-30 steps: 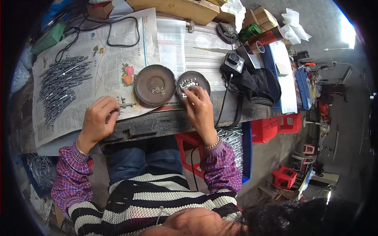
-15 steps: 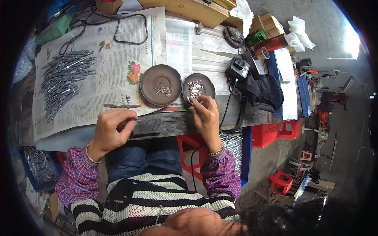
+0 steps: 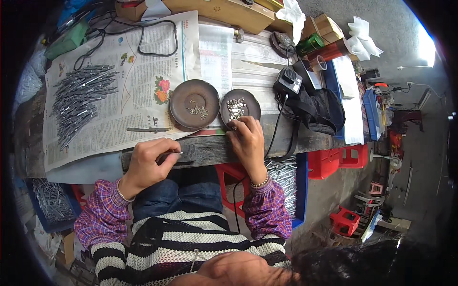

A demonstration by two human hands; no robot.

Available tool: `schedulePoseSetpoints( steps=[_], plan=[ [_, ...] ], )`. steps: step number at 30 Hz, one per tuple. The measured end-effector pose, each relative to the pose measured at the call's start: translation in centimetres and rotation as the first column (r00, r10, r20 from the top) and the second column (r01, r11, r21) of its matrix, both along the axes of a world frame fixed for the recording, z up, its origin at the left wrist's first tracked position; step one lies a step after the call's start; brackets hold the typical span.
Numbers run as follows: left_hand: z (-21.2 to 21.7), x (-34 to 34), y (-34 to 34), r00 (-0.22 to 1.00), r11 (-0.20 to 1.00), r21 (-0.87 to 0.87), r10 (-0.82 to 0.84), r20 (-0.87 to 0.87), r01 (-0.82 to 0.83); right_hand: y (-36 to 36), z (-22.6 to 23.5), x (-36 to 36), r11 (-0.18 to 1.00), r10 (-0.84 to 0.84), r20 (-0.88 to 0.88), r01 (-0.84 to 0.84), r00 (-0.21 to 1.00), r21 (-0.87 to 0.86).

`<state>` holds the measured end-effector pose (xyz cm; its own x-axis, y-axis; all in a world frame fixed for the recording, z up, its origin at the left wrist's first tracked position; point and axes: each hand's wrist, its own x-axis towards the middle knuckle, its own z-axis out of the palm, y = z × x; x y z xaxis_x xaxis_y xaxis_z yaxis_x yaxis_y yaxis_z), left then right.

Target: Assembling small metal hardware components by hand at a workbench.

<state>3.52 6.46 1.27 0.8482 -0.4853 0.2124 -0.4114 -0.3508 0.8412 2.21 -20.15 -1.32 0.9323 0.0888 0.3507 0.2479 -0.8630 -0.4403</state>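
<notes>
The left hand pinches a thin dark metal piece, fingers closed narrowly around it, just over the worn wooden table edge. The right hand curls its fingertips onto the near rim of the smaller round dish, seemingly nipping one of the small shiny fittings heaped just beyond them. Picking a single fitting cleanly probably calls for a light fingertip roll. Left of it sits a larger brown dish, matte and shallow, on crinkled newspaper.
</notes>
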Motion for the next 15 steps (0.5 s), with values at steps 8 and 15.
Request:
schedulePoseSetpoints(
  steps=[8, 15],
  plan=[
    [-0.4, -0.1, -0.9, 0.931, 0.972, -0.233, -0.070, -0.357, -0.016, 0.0, -0.6, -1.2, 0.979, -0.042, 0.087, 0.024, 0.995, 0.204],
    [-1.4, -0.9, -1.8, 0.793, 0.925, -0.378, -0.246, -0.557, 0.022, 4.0, -1.0, -5.7, 0.473, 0.174, -0.257, 0.149, 0.951, 0.869]
  ],
)
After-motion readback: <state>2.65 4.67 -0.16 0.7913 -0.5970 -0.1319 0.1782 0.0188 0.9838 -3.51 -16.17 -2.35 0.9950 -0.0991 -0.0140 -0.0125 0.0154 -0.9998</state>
